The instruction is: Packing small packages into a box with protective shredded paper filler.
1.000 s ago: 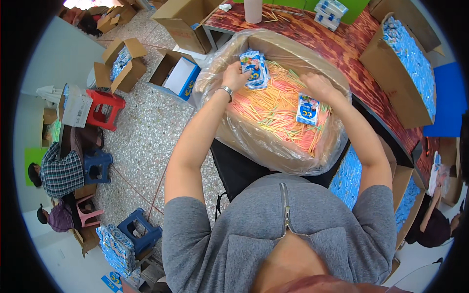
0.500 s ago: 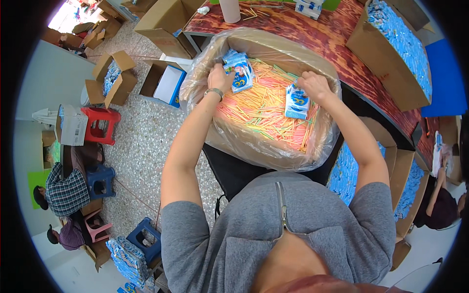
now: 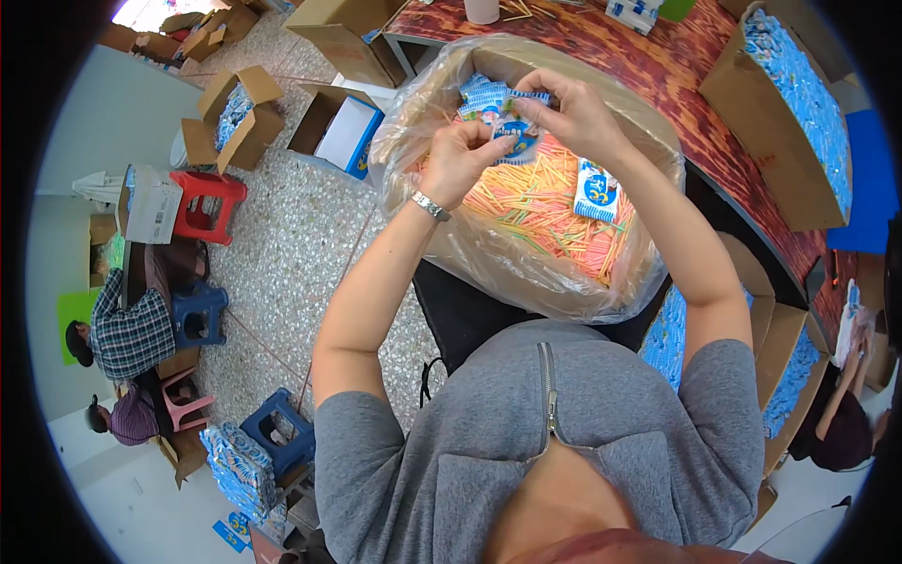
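The left hand (image 3: 458, 164) and the right hand (image 3: 575, 115) both grasp one blue and white packet (image 3: 515, 143): the left thumb lies across its face, while the right thumb and forefinger pinch its far end. So the packet sits right between the two sets of fingertips, above the near part of a pile of thin sticks (image 3: 540, 193) in pink, orange, yellow and green. More packets (image 3: 481, 94) show just beyond the left fingers, partly behind the held one; I cannot tell whether the fingers touch them. Another packet (image 3: 597, 191) lies on the sticks, nearer the body than the right fingertips and apart from them, below the right wrist. All around the fingers rise the walls of a cardboard box (image 3: 484, 242), lined with a clear plastic bag (image 3: 399, 141) that folds over its rim. A metal wrist band (image 3: 430, 205) circles the left wrist, behind those fingers. Beyond the right fingers runs a red and brown patterned table (image 3: 658, 89), and farther to their right stands a carton (image 3: 775, 160) full of blue packets (image 3: 797, 94). Well left of the left fingers is a red stool (image 3: 209, 202).
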{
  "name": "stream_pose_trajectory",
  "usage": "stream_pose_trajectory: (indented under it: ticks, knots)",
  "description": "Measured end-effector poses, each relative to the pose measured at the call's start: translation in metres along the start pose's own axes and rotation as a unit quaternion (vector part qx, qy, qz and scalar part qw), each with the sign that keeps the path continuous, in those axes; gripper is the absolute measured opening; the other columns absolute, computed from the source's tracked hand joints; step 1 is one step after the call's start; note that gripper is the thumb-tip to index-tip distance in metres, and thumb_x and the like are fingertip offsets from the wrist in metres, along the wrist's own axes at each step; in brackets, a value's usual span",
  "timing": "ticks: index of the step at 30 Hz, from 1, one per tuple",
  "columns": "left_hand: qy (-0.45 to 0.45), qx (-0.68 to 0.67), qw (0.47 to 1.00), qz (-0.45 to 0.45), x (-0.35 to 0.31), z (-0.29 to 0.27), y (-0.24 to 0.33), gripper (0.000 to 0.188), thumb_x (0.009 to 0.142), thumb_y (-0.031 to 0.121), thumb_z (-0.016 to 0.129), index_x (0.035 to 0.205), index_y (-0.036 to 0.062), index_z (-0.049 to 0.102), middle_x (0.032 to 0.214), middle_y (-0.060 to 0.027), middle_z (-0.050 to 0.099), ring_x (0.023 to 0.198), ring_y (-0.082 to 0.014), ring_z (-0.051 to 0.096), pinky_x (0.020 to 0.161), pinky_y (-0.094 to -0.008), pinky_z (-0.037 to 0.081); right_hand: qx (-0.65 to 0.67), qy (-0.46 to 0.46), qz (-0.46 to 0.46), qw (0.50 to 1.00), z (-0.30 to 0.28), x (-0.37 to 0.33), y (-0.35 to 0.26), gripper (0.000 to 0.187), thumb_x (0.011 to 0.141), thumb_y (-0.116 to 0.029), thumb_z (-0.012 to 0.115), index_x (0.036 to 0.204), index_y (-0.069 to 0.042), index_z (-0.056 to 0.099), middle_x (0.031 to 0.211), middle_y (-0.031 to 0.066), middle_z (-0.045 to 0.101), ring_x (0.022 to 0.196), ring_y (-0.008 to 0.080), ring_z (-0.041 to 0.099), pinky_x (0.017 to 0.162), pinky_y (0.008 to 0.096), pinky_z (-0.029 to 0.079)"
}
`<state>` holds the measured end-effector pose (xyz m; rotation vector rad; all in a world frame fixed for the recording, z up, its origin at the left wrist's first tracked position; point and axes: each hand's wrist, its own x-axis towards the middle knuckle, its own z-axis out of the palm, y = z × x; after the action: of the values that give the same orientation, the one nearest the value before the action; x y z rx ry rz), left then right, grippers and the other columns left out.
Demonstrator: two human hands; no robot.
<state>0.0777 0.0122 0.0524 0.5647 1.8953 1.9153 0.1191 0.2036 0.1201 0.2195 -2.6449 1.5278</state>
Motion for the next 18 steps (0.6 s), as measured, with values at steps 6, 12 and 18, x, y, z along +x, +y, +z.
stream_pose_trajectory:
  ticks: [6,12,18]
  knots:
    - [0.085,0.097,0.991,0.025,-0.02,-0.031,0.0,0.026,0.076,0.019,0.081,0.075,-0.0006,0.064,0.07,-0.0014,0.064,0.063,-0.0048,0.055,0.056,-0.021,0.046,0.362,-0.036,-0.018,0.931,0.034,0.014,0.045,0.016,0.088,-0.016,0.063,0.097,-0.002,0.062,0.089,0.0083,0.064,0.084,0.0161,0.062,0.074,0.0289,0.05]
    - [0.077,0.079,0.994,-0.004,-0.026,-0.039,0.001,0.017,0.081,0.013,0.076,0.082,0.0011,0.063,0.079,-0.0019,0.066,0.07,-0.0051,0.059,0.063,-0.0199,0.048,-0.253,-0.243,-0.092,0.932,0.074,-0.01,0.133,0.026,0.082,-0.027,0.067,0.098,-0.007,0.06,0.096,0.0121,0.059,0.092,0.0289,0.058,0.08,0.0407,0.048]
    - [0.106,0.047,0.993,0.018,-0.026,-0.039,-0.004,0.025,0.077,0.019,0.079,0.077,-0.0012,0.065,0.07,-0.0007,0.063,0.062,-0.0043,0.053,0.055,-0.0207,0.045,-0.278,-0.273,-0.024,0.921,0.098,-0.015,0.128,0.027,0.084,-0.029,0.064,0.101,-0.008,0.059,0.105,0.0139,0.055,0.105,0.0313,0.055,0.087,0.0435,0.047]
